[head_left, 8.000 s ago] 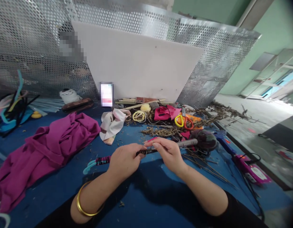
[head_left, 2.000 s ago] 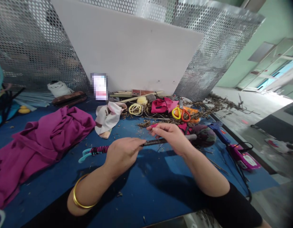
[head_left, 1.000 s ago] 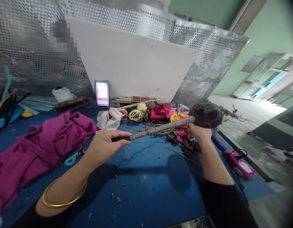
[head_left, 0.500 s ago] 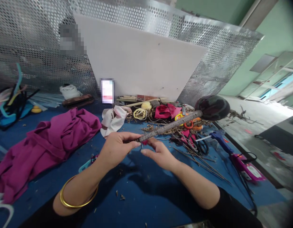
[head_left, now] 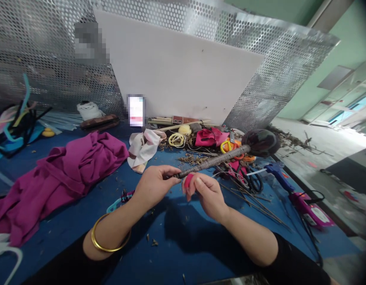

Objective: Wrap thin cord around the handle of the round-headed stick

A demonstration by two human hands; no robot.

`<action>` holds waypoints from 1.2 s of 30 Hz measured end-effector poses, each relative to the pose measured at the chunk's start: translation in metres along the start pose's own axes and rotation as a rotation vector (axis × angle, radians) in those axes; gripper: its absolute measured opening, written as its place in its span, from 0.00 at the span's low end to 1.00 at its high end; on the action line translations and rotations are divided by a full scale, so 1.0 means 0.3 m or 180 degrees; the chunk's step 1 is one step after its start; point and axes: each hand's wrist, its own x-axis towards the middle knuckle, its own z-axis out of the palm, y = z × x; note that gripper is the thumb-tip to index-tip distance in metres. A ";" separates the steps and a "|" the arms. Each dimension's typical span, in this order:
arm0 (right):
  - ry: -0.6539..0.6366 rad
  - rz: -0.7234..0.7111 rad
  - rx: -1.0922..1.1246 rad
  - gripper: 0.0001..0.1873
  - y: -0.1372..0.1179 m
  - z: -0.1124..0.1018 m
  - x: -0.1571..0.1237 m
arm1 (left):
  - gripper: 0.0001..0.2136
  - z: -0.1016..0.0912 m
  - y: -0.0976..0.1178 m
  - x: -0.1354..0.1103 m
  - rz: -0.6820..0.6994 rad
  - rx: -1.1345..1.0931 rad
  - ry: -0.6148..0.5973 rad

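My left hand (head_left: pixel 154 185) pinches the near end of a long wrapped grey stick (head_left: pixel 212 162) that ends in a dark round ball (head_left: pixel 260 142) at the far right. The stick is lifted off the blue table (head_left: pixel 183 241) and slants up to the right. Just right of the stick's near end, my right hand (head_left: pixel 207 191) is closed on a small pink piece (head_left: pixel 188 180). A teal hanger piece with dark striped wrapping (head_left: pixel 121 199) lies on the table under my left wrist.
Purple cloth (head_left: pixel 58 174) lies at the left, white cloth (head_left: pixel 144 146) behind my hands. Yellow-and-orange scissors (head_left: pixel 230 146), pink fabric (head_left: pixel 209 137), twigs and black scissors (head_left: pixel 254 182) crowd the right. A purple glue gun (head_left: pixel 307 206) sits at the right edge. A white board (head_left: pixel 183 71) leans on perforated metal.
Eight seconds ago the stick lay low between both hands. My right hand then lifted the ball end and let it go. It now holds a pink piece by the stick's near end.
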 end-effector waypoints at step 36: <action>0.0107 -0.0202 -0.1541 0.13 -0.025 -0.059 0.066 | 0.12 0.033 0.000 -0.043 0.0930 0.2260 -0.0271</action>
